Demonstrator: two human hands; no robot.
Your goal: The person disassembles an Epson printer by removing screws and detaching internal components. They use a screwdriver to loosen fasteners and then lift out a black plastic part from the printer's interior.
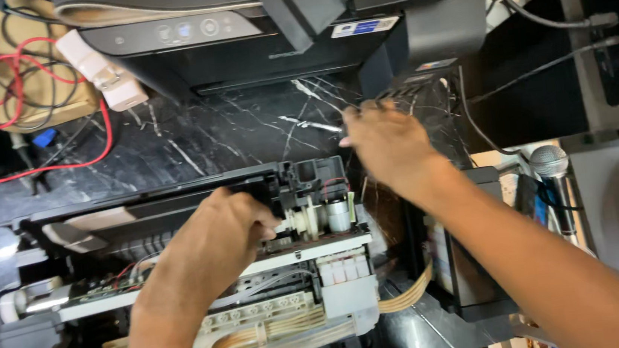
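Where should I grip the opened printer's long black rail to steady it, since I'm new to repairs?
Grip the long black rail near its right end from above, as the left hand does; it lies level, with white gears crowding the end.

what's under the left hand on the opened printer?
The left hand grips the black carriage rail of the opened printer. White gears show beside it; whatever sits beneath the palm is covered.
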